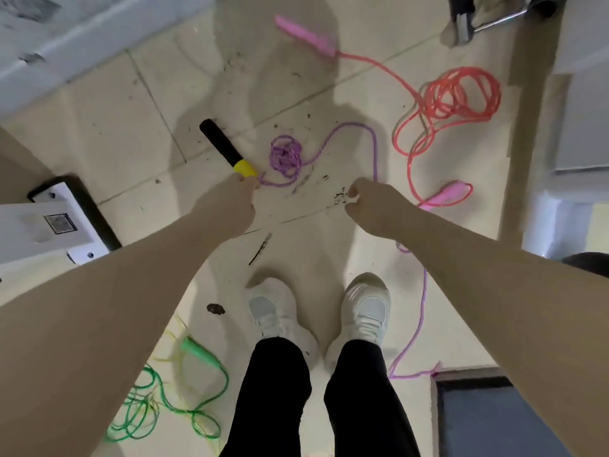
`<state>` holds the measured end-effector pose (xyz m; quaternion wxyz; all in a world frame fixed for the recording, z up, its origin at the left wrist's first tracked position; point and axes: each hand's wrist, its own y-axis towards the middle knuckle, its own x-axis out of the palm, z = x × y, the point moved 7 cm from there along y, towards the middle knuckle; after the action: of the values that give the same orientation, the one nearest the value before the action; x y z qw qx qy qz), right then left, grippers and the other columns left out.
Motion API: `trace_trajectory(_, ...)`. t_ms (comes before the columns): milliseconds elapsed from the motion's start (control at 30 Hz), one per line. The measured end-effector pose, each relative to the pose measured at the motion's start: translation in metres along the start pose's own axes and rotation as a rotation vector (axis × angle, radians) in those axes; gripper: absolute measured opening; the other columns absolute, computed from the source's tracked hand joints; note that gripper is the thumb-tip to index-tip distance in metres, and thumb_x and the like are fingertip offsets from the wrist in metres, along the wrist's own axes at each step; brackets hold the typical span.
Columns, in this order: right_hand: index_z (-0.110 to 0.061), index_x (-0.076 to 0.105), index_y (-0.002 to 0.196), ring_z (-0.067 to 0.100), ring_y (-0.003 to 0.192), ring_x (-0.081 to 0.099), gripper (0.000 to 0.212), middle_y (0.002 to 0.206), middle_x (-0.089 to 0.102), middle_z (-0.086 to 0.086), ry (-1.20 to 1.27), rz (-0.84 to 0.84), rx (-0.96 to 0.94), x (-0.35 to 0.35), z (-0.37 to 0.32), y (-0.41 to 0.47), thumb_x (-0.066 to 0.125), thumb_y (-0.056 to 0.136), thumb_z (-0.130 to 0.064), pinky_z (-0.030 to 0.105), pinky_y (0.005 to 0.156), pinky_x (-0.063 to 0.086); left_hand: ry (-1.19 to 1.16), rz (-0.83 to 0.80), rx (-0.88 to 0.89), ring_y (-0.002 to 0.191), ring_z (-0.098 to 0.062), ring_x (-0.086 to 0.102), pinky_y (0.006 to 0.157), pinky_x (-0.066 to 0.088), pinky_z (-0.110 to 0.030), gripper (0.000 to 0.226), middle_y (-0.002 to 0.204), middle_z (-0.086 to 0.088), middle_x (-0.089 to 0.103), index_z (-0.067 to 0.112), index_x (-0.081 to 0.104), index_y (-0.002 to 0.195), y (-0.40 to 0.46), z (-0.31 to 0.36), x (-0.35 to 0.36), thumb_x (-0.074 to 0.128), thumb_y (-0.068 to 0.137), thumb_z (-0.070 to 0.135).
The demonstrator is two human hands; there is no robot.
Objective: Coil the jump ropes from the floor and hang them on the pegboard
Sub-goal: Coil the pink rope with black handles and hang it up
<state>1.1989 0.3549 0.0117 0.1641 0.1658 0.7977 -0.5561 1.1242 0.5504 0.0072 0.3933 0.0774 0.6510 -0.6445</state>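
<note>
On a tiled floor, left hand (pixel 239 196) grips the black-and-yellow handle (pixel 227 148); right hand (pixel 365 201) pinches the purple rope (pixel 286 156).
Coiling appears barely begun: tangle at 12 o'clock, slack trailing to 5; next, gather loops.

A pale tiled floor (pixel 108 127) (gritty with dark crumbs) carries a red rope (pixel 461 94) coiled far right, a purple rope (pixel 285 155) bunched in the middle, and a green rope (pixel 148 404) tangled near left.
</note>
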Motion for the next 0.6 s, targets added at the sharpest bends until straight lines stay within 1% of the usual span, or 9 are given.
trace_trajectory(100, -0.006, 0.043, 0.125, 0.028, 0.101, 0.050, 0.033, 0.120, 0.055, 0.015, 0.003, -0.028, -0.027, 0.045, 0.005, 0.054, 0.041, 0.095, -0.019, 0.032, 0.083, 0.040, -0.002, 0.033, -0.019, 0.120, -0.036, 0.042, 0.096, 0.040, -0.044, 0.049, 0.141, -0.014, 0.031, 0.013, 0.032, 0.141, 0.046, -0.018, 0.038, 0.040, 0.093, 0.008)
trace_trajectory(167, -0.008, 0.037, 0.132, 0.029, 0.107, 0.050, 0.038, 0.122, 0.053, 0.014, 0.017, -0.070, -0.024, 0.073, 0.016, 0.079, 0.040, 0.096, -0.019, 0.031, 0.085, 0.039, 0.130, 0.086, -0.006, 0.119, -0.036, 0.039, 0.089, 0.039, -0.043, 0.052, 0.142, -0.015, 0.027, 0.016, 0.030, 0.143, 0.074, -0.025, 0.057, 0.041, 0.093, 0.006)
trace_trajectory(233, -0.009, 0.033, 0.134, 0.028, 0.102, 0.051, 0.040, 0.119, 0.054, 0.014, 0.033, -0.109, -0.013, 0.097, 0.029, 0.098, 0.040, 0.096, -0.020, 0.031, 0.083, 0.039, 0.300, 0.220, 0.042, 0.118, -0.035, 0.038, 0.080, 0.036, -0.041, 0.049, 0.141, -0.018, 0.028, 0.013, 0.035, 0.139, 0.095, -0.024, 0.067, 0.042, 0.091, 0.005)
trace_trajectory(300, -0.010, 0.034, 0.133, 0.025, 0.092, 0.049, 0.039, 0.113, 0.054, 0.012, 0.043, -0.127, 0.000, 0.113, 0.042, 0.109, 0.040, 0.096, -0.019, 0.028, 0.078, 0.039, 0.387, 0.290, 0.097, 0.118, -0.034, 0.036, 0.083, 0.032, -0.042, 0.040, 0.139, -0.019, 0.031, 0.006, 0.042, 0.130, 0.115, -0.016, 0.077, 0.046, 0.089, 0.006)
trace_trajectory(400, -0.012, 0.037, 0.130, 0.024, 0.091, 0.050, 0.036, 0.110, 0.056, 0.010, 0.019, -0.111, -0.011, 0.120, 0.057, 0.117, 0.040, 0.095, -0.017, 0.027, 0.078, 0.038, 0.563, 0.331, 0.161, 0.114, -0.030, 0.041, 0.088, 0.030, -0.040, 0.027, 0.124, -0.014, 0.045, 0.005, 0.053, 0.114, 0.130, -0.011, 0.091, 0.039, 0.090, 0.006)
trace_trajectory(467, -0.011, 0.042, 0.126, 0.026, 0.093, 0.052, 0.032, 0.108, 0.058, 0.012, -0.001, -0.110, -0.001, 0.116, 0.063, 0.115, 0.041, 0.094, -0.016, 0.032, 0.083, 0.043, 0.658, 0.423, 0.177, 0.104, -0.025, 0.046, 0.086, 0.029, -0.038, 0.031, 0.106, -0.007, 0.054, 0.009, 0.059, 0.103, 0.123, -0.016, 0.083, 0.032, 0.088, 0.005)
trace_trajectory(533, -0.010, 0.048, 0.119, 0.028, 0.095, 0.055, 0.027, 0.112, 0.058, 0.013, 0.039, -0.105, 0.046, 0.106, 0.067, 0.107, 0.043, 0.093, -0.016, 0.036, 0.089, 0.046, 0.609, 0.261, 0.145, 0.111, -0.025, 0.039, 0.094, 0.025, -0.039, 0.027, 0.107, -0.006, 0.052, 0.009, 0.051, 0.110, 0.114, -0.032, 0.087, 0.029, 0.094, 0.008)
trace_trajectory(567, -0.010, 0.050, 0.118, 0.029, 0.098, 0.056, 0.026, 0.112, 0.058, 0.012, 0.044, -0.090, 0.062, 0.098, 0.066, 0.101, 0.043, 0.093, -0.016, 0.035, 0.088, 0.046, 0.498, 0.178, 0.130, 0.114, -0.026, 0.036, 0.097, 0.022, -0.039, 0.023, 0.108, -0.006, 0.050, 0.011, 0.047, 0.111, 0.108, -0.039, 0.086, 0.029, 0.097, 0.013)
trace_trajectory(600, -0.010, 0.050, 0.119, 0.028, 0.102, 0.056, 0.027, 0.113, 0.056, 0.010, 0.022, -0.069, 0.060, 0.088, 0.059, 0.094, 0.043, 0.094, -0.016, 0.032, 0.087, 0.043, 0.341, 0.125, 0.123, 0.113, -0.026, 0.037, 0.098, 0.022, -0.039, 0.021, 0.103, -0.007, 0.050, 0.012, 0.046, 0.110, 0.098, -0.043, 0.080, 0.028, 0.098, 0.018)
